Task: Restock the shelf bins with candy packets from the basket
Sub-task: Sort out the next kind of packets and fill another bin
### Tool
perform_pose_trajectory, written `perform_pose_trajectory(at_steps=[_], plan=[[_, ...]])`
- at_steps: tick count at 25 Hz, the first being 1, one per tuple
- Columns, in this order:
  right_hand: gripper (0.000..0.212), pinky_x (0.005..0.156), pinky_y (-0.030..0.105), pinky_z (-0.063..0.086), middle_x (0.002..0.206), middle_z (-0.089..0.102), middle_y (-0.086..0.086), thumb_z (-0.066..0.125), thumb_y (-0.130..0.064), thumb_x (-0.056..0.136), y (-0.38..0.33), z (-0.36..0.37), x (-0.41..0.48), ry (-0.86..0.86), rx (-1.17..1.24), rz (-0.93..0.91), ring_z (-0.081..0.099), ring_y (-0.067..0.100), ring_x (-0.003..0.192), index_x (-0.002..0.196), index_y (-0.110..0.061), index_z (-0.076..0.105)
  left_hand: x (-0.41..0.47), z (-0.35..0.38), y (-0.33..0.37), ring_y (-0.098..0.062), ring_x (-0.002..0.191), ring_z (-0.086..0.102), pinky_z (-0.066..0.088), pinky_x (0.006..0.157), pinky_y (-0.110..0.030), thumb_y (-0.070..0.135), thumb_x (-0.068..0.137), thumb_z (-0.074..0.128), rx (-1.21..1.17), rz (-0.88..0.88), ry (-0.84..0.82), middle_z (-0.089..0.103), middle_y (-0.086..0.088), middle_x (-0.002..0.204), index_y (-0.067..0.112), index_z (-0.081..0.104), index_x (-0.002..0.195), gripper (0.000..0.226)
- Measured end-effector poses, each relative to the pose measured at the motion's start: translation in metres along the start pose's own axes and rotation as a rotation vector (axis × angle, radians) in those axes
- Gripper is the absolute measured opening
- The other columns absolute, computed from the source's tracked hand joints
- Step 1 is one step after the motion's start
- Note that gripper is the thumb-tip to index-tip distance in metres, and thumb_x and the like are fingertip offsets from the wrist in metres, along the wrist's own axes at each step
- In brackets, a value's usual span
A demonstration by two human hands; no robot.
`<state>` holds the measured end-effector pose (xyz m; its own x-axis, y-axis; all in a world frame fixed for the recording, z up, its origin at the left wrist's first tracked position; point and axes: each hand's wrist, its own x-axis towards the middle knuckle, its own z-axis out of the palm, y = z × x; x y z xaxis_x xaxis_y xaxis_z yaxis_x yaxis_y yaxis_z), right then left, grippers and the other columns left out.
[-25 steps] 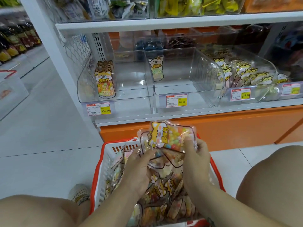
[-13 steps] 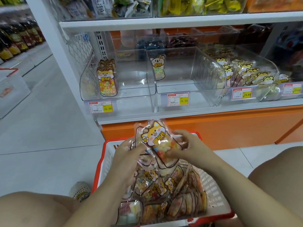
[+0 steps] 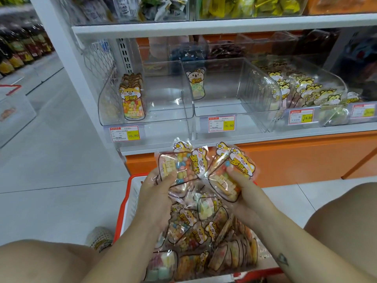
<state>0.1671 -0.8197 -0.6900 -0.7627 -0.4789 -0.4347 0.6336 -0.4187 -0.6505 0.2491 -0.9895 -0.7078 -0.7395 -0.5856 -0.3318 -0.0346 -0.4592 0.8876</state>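
**Left hand [image 3: 157, 193] and right hand [image 3: 244, 190] each grip candy packets over the basket [image 3: 124, 205]**

Left hand, on the left of the view, curls its fingers behind a left bundle [image 3: 179, 166] of clear packets filled with coloured sweets, with the thumb pressed on the front. Right hand pinches a right bundle [image 3: 234, 170] the same way, thumb across the front packet. The two bundles touch at their inner edges and tilt away from each other. Each seems to hold two or three packets, though the overlapping film makes the count unsure. Every packet carries a yellow cartoon animal head with a small flower.

Below the hands sits the basket, white mesh with a red rim, on a pale tiled floor. It is full of loose packets [image 3: 195, 231] of the same kind. Some lie flat and some stand on edge in a row at the right.

Ahead is a white shelf [image 3: 224, 29] with three clear bins side by side beneath it. The left bin [image 3: 167, 103] holds an upright stack [image 3: 132, 101] against its left wall. The middle bin [image 3: 261, 94] holds a single packet [image 3: 197, 84] standing at its left wall. The right bin [image 3: 336, 86] is full of yellow-faced packets [image 3: 306, 92]. A price tag [image 3: 124, 134] reading 16.80 hangs under the left bin, and similar tags sit under the others. Bare knees frame the bottom corners.
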Motion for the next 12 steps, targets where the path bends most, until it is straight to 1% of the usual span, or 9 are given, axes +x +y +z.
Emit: perform_pose_trajectory(at_steps=[1, 2, 3, 4, 5, 6, 8, 10, 12], plan=[[0.039, 0.078, 0.042, 0.061, 0.084, 0.077, 0.013, 0.056, -0.008, 0.096, 0.001, 0.006, -0.006, -0.030, 0.033, 0.007, 0.075, 0.026, 0.076, 0.066, -0.014, 0.080, -0.002, 0.002, 0.000, -0.028, 0.088, 0.071, 0.057, 0.074, -0.036, 0.006, 0.094, 0.063, -0.025, 0.013, 0.002, 0.076, -0.008, 0.103, 0.010, 0.064, 0.118, 0.024], [0.050, 0.087, 0.046, 0.058, 0.085, 0.077, 0.012, 0.053, -0.006, 0.098, 0.004, 0.011, -0.010, -0.040, 0.053, 0.000, 0.074, 0.028, 0.082, 0.056, -0.018, 0.078, -0.004, 0.003, 0.000, -0.031, 0.093, 0.072, 0.057, 0.079, -0.039, 0.005, 0.095, 0.062, -0.044, 0.026, 0.006, 0.076, -0.010, 0.104, 0.008, 0.063, 0.118, 0.024], [0.051, 0.095, 0.049, 0.054, 0.092, 0.077, 0.014, 0.053, -0.005, 0.098, 0.009, 0.012, -0.008, -0.030, 0.067, -0.005, 0.072, 0.031, 0.093, 0.057, -0.018, 0.078, -0.005, 0.003, -0.002, -0.033, 0.100, 0.071, 0.056, 0.087, -0.046, 0.004, 0.095, 0.062, -0.062, 0.039, 0.006, 0.075, -0.013, 0.108, 0.007, 0.063, 0.119, 0.024], [0.044, 0.100, 0.051, 0.050, 0.100, 0.075, 0.016, 0.054, -0.006, 0.098, 0.013, 0.013, -0.007, -0.014, 0.061, 0.002, 0.070, 0.034, 0.102, 0.064, -0.014, 0.080, -0.006, 0.004, -0.003, -0.035, 0.106, 0.070, 0.052, 0.096, -0.053, 0.003, 0.094, 0.062, -0.074, 0.052, 0.004, 0.074, -0.014, 0.111, 0.008, 0.063, 0.120, 0.026], [0.035, 0.099, 0.049, 0.050, 0.104, 0.074, 0.018, 0.055, -0.008, 0.098, 0.016, 0.011, -0.003, -0.018, 0.084, 0.015, 0.070, 0.035, 0.103, 0.073, -0.009, 0.080, -0.008, 0.005, -0.005, -0.036, 0.110, 0.068, 0.048, 0.101, -0.058, 0.003, 0.094, 0.062, -0.078, 0.067, 0.002, 0.073, -0.015, 0.113, 0.008, 0.062, 0.123, 0.029], [0.029, 0.093, 0.046, 0.054, 0.102, 0.075, 0.018, 0.056, -0.011, 0.097, 0.019, 0.011, -0.002, -0.008, 0.070, 0.048, 0.073, 0.031, 0.096, 0.080, -0.006, 0.079, -0.010, 0.007, -0.006, -0.036, 0.111, 0.067, 0.046, 0.104, -0.059, 0.002, 0.094, 0.063, -0.079, 0.075, -0.005, 0.073, -0.015, 0.114, 0.009, 0.061, 0.125, 0.032], [0.021, 0.077, 0.040, 0.060, 0.098, 0.076, 0.015, 0.057, -0.016, 0.096, 0.022, 0.013, -0.004, 0.000, 0.048, 0.087, 0.075, 0.025, 0.081, 0.091, -0.007, 0.075, -0.017, 0.013, -0.008, -0.035, 0.110, 0.068, 0.050, 0.100, -0.055, 0.000, 0.093, 0.062, -0.093, 0.076, -0.040, 0.073, -0.016, 0.114, 0.008, 0.059, 0.127, 0.035], [0.019, 0.070, 0.038, 0.061, 0.102, 0.075, 0.016, 0.059, -0.015, 0.095, 0.020, 0.014, -0.003, -0.019, 0.041, 0.050, 0.075, 0.026, 0.082, 0.105, -0.007, 0.073, -0.021, 0.017, -0.003, -0.034, 0.109, 0.069, 0.055, 0.094, -0.049, -0.004, 0.092, 0.060, -0.088, 0.077, -0.106, 0.072, -0.017, 0.115, 0.006, 0.060, 0.126, 0.036], [0.015, 0.066, 0.037, 0.063, 0.101, 0.075, 0.015, 0.061, -0.012, 0.092, 0.012, 0.014, 0.000, -0.026, 0.028, -0.039, 0.074, 0.027, 0.085, 0.100, -0.010, 0.074, -0.020, 0.015, 0.008, -0.031, 0.111, 0.068, 0.056, 0.094, -0.045, -0.004, 0.089, 0.062, -0.113, 0.051, -0.195, 0.070, -0.018, 0.120, 0.004, 0.060, 0.129, 0.040]])
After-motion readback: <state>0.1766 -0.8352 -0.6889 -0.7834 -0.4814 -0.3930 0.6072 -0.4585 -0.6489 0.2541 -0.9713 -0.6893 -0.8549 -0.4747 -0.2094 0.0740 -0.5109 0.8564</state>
